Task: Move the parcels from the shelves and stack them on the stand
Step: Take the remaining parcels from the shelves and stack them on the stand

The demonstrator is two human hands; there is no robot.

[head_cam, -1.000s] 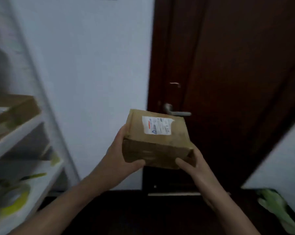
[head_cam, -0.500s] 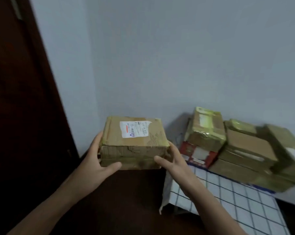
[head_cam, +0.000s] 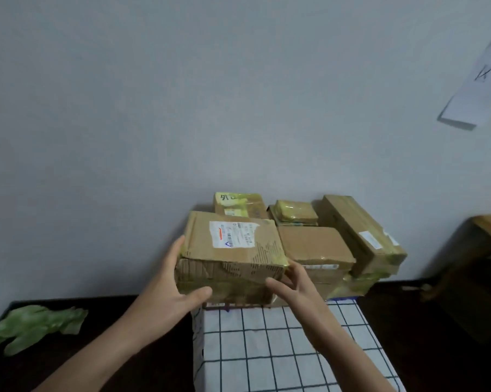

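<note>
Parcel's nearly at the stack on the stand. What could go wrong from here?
1. The carried parcel has a torn front; the left hand and right hand grip only its sides, so it may slip.
2. The long box lies tilted at the stack's right end; a bump could slide it off the stand.

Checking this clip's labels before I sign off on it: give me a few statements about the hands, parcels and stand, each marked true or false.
1. The left hand and the right hand both hold the parcel bearing a white label. True.
2. That label faces down. False: it is on the parcel's top face.
3. Other parcels lie on the stand. True.
4. The stand's cover is plain red. False: it is white with a dark grid.
5. A green thing lies left of the stand. True.
</note>
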